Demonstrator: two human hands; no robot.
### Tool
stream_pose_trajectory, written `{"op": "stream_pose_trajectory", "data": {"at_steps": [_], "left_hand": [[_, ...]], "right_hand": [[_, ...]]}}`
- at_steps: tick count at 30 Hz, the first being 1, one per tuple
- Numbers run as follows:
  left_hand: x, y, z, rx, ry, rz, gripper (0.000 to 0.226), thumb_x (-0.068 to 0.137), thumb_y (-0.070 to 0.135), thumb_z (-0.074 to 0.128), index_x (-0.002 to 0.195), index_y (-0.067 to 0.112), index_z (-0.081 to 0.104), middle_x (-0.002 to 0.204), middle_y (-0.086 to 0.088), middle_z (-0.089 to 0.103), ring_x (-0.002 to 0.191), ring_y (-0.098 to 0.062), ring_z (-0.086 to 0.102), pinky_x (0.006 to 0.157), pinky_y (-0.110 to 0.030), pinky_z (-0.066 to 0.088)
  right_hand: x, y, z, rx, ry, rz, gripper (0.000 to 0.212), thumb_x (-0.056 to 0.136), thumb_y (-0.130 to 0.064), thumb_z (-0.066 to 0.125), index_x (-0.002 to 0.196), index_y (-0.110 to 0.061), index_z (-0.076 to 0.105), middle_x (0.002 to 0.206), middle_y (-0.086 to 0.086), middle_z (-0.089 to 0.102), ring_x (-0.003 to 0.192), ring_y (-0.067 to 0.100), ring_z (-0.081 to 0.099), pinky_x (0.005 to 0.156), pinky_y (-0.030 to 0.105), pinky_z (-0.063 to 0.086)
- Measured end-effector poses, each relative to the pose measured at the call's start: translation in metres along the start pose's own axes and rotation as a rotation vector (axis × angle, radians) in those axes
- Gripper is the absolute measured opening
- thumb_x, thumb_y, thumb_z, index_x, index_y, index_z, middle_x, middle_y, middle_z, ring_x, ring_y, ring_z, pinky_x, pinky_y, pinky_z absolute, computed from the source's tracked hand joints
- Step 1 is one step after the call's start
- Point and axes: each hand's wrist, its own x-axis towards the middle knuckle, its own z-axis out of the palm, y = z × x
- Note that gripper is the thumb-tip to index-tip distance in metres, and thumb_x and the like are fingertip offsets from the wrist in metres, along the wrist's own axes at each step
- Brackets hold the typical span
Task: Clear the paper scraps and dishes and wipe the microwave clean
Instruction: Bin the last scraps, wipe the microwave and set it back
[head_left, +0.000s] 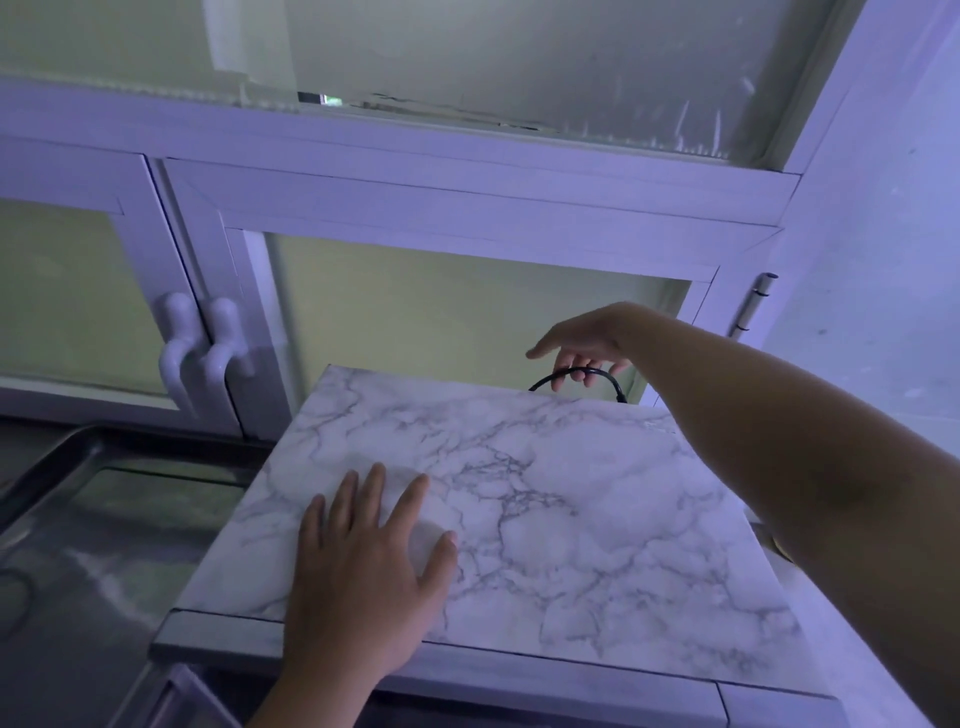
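Note:
The microwave (571, 519) fills the lower middle of the head view, its top covered in a white marble pattern with grey veins. My left hand (363, 566) lies flat on the near left part of that top, fingers spread. My right hand (582, 348) reaches over the far edge, behind the microwave. Its fingers curl round a black cable (613, 382) that loops up behind the back edge. No paper scraps or dishes are in view.
White-framed cabinet doors with two white handles (202, 343) stand behind and to the left. A steel sink (104, 509) lies left of the microwave. A pale wall (883, 260) closes the right side, with a door hinge (756, 304) near it.

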Motion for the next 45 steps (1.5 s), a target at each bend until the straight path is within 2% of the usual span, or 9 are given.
{"op": "stream_pose_trajectory", "data": {"at_steps": [8, 13, 19, 22, 26, 30, 36, 39, 45], "left_hand": [[-0.028, -0.001, -0.010, 0.014, -0.015, 0.011, 0.077, 0.082, 0.071, 0.013, 0.151, 0.044, 0.034, 0.162, -0.003, 0.028, 0.149, -0.027, 0.024, 0.120, -0.048, 0.016], [-0.052, -0.002, -0.017, 0.008, -0.014, 0.018, 0.073, 0.083, 0.069, 0.023, 0.149, 0.043, 0.039, 0.160, -0.005, 0.034, 0.145, -0.032, 0.033, 0.118, -0.052, 0.021], [-0.076, -0.002, -0.016, -0.093, 0.100, 0.029, 0.067, 0.077, 0.060, 0.042, 0.134, 0.031, 0.062, 0.146, -0.013, 0.053, 0.130, -0.041, 0.051, 0.107, -0.059, 0.035], [-0.086, -0.005, -0.008, -0.096, 0.149, 0.041, 0.067, 0.076, 0.059, 0.045, 0.134, 0.031, 0.063, 0.146, -0.012, 0.052, 0.131, -0.040, 0.050, 0.108, -0.058, 0.033], [-0.091, -0.008, -0.001, -0.116, 0.201, 0.043, 0.067, 0.076, 0.059, 0.046, 0.133, 0.030, 0.064, 0.146, -0.012, 0.052, 0.132, -0.039, 0.049, 0.109, -0.057, 0.031], [-0.090, -0.010, 0.000, -0.116, 0.208, 0.048, 0.067, 0.075, 0.059, 0.046, 0.132, 0.029, 0.065, 0.145, -0.013, 0.053, 0.131, -0.040, 0.050, 0.108, -0.058, 0.031], [-0.076, -0.008, -0.004, -0.084, 0.107, 0.024, 0.070, 0.082, 0.065, 0.031, 0.144, 0.039, 0.050, 0.156, -0.007, 0.040, 0.144, -0.034, 0.035, 0.115, -0.056, 0.024], [-0.065, -0.007, -0.003, -0.044, 0.065, 0.032, 0.078, 0.080, 0.072, 0.006, 0.153, 0.049, 0.021, 0.167, 0.001, 0.013, 0.153, -0.027, 0.008, 0.121, -0.049, 0.006], [-0.044, -0.005, -0.001, -0.023, 0.028, 0.035, 0.074, 0.088, 0.073, 0.006, 0.156, 0.044, 0.011, 0.167, -0.001, 0.004, 0.153, -0.028, 0.001, 0.122, -0.051, 0.003]], "right_hand": [[-0.045, 0.038, -0.006, 0.269, 0.163, -0.090, 0.034, 0.083, -0.055, 0.066, 0.070, -0.024, 0.060, 0.067, -0.005, 0.061, 0.085, 0.016, 0.065, 0.088, 0.043, 0.034], [-0.077, 0.052, -0.007, 0.445, 0.369, -0.124, 0.022, 0.085, -0.033, 0.074, 0.095, -0.017, 0.062, 0.088, -0.003, 0.070, 0.089, 0.015, 0.071, 0.090, 0.041, 0.038], [-0.125, 0.044, -0.007, 0.328, 0.402, -0.237, 0.018, 0.097, -0.023, 0.056, 0.109, -0.028, 0.068, 0.069, -0.002, 0.064, 0.090, 0.016, 0.075, 0.093, 0.046, 0.036], [-0.145, 0.030, -0.002, 0.241, 0.329, -0.301, 0.019, 0.089, -0.011, 0.063, 0.093, -0.026, 0.074, 0.087, -0.009, 0.074, 0.099, 0.013, 0.071, 0.103, 0.053, 0.034], [-0.163, 0.023, -0.006, 0.349, 0.315, -0.313, 0.002, 0.085, -0.019, 0.066, 0.086, -0.018, 0.067, 0.091, -0.005, 0.074, 0.103, 0.018, 0.068, 0.106, 0.054, 0.034], [-0.174, 0.047, -0.009, 0.467, 0.436, -0.227, 0.017, 0.084, -0.032, 0.071, 0.096, -0.020, 0.069, 0.093, -0.006, 0.076, 0.105, 0.019, 0.066, 0.095, 0.046, 0.040], [-0.191, 0.049, 0.000, 0.187, 0.593, -0.176, 0.032, 0.101, -0.031, 0.050, 0.082, -0.011, 0.066, 0.086, -0.003, 0.074, 0.079, 0.016, 0.060, 0.052, 0.027, 0.043], [-0.199, 0.039, 0.011, 0.068, 0.587, -0.247, 0.026, 0.099, -0.023, 0.054, 0.086, -0.008, 0.072, 0.086, -0.004, 0.063, 0.075, 0.009, 0.051, 0.057, 0.028, 0.038], [-0.196, 0.031, 0.032, -0.248, 0.559, -0.294, 0.014, 0.091, -0.024, 0.064, 0.093, -0.013, 0.072, 0.098, 0.000, 0.064, 0.083, 0.016, 0.056, 0.060, 0.025, 0.038]]}}
